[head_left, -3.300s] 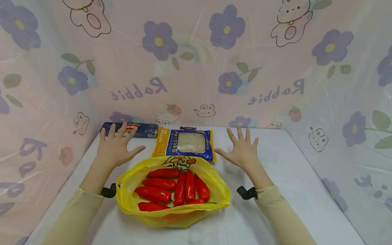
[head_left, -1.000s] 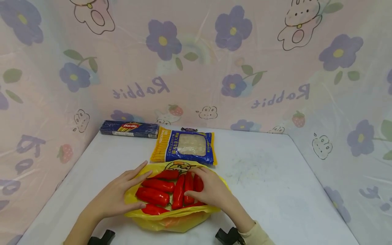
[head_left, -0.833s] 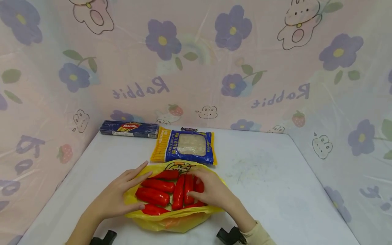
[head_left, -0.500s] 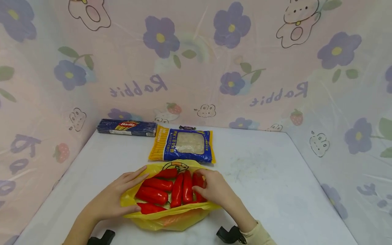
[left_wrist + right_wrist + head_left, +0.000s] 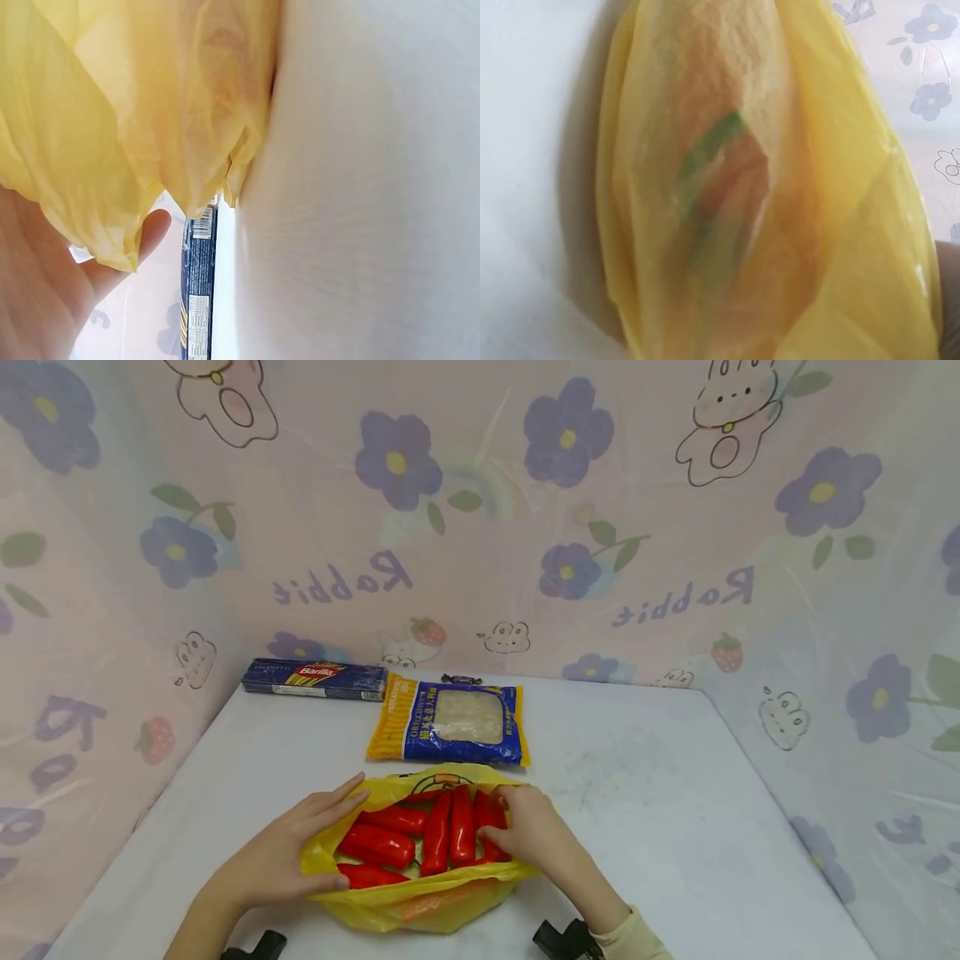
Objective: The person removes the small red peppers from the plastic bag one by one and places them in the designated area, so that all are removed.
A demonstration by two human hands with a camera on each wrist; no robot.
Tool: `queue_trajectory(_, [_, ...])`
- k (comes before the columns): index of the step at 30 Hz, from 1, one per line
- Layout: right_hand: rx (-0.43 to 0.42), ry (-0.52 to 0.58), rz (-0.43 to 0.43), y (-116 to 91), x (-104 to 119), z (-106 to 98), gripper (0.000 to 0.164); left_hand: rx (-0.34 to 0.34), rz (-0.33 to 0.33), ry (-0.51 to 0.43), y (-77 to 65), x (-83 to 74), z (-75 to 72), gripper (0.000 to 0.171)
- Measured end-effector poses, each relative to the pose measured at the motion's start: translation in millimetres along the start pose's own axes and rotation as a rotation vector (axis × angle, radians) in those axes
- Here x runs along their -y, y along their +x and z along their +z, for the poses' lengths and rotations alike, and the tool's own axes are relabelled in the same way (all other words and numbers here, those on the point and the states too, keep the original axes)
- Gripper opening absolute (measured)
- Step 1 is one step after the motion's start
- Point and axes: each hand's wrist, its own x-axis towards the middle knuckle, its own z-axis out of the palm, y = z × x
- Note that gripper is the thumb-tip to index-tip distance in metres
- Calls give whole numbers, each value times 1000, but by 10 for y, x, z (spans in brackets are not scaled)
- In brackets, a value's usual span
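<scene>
A yellow plastic bag (image 5: pixel 420 910) lies with its mouth open and several glossy red peppers (image 5: pixel 377 845) inside. My left hand (image 5: pixel 277 856) spans the bag's left side, its fingers extended along the outside and its thumb over the near rim. In the left wrist view, the left hand (image 5: pixel 37 277) is partly covered by the draped plastic. At the bag's right end, my right hand (image 5: pixel 543 835) reaches in and pinches the rightmost red pepper (image 5: pixel 491 814) between thumb and curled fingers. The right wrist view mostly shows the bag's side (image 5: pixel 855 247), a green stem showing through it.
Behind the bag lies a blue and yellow pasta packet (image 5: pixel 468 718). A dark blue Barilla package (image 5: pixel 315 679) sits at the back left, and a small dark wrapped candy (image 5: pixel 461 679) at the back. Patterned curtains (image 5: pixel 480 527) enclose the white table (image 5: pixel 645 827).
Both hands have come down from above the table to the bag. The right hand has shifted slightly right within it and taken hold of the rightmost pepper.
</scene>
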Motion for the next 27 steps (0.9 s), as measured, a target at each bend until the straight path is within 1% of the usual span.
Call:
queue_trajectory(6, [34,-21,14,16,-15,-14,51,3,-9,-6,5,1,52,90])
queue_trajectory(10, [41,-21,6,23,-18,20,52,2,-15,19,2,-6,57,89])
queue_trajectory(16, [1,1,0,52,-8,46,41,-5,-9,46,-33,-13,54,90])
queue_trajectory(22, [-50,11,25,74,14,40,38,-19,47,85,-40,-3,35,93])
queue_trajectory(23, [-60,14,33,73,20,37,38,-19,53,82,-38,-3,32,93])
queue_trajectory(27, [-85,34,59,61,49,23,40,-18,39,41,-22,-7,16,91])
